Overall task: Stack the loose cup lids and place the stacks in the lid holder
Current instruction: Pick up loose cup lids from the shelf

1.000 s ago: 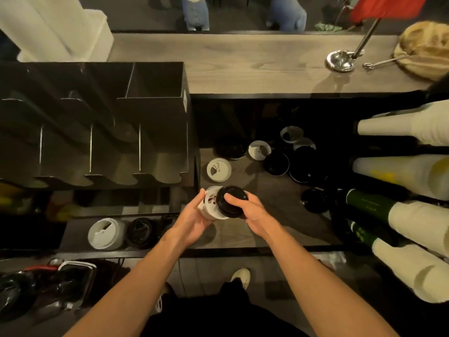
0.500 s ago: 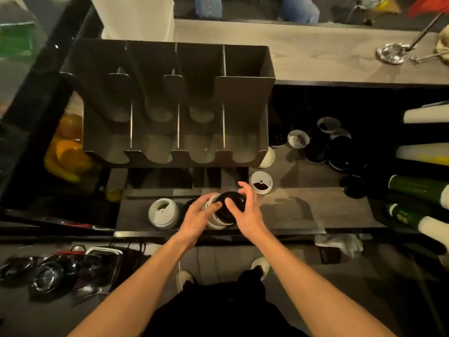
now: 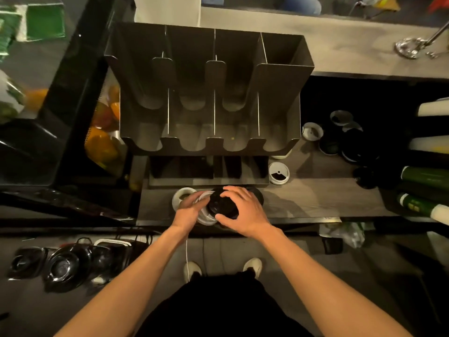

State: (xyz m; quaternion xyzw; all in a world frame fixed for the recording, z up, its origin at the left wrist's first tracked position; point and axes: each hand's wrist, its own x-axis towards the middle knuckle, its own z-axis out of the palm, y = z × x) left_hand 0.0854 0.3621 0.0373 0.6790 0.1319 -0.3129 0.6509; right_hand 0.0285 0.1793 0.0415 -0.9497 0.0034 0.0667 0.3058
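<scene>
Materials and finishes, lid station.
Holder [image 3: 277, 93]: dark sheet metal, smooth, dull satin sheen. Shelf [image 3: 315, 198]: grey wood grain, matt. Black lid [image 3: 222, 204]: plastic, glossy, catching highlights. White lids [image 3: 279, 173]: plastic, matt. Cup stacks [image 3: 432, 109]: paper, matt. Stand base [image 3: 407, 47]: polished metal, bright. Floor tubs [image 3: 63, 266]: black plastic, glossy.

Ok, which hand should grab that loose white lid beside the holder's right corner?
Probably the right hand: it is nearer the white lid; the left hand grips the stack from the far side.
</scene>
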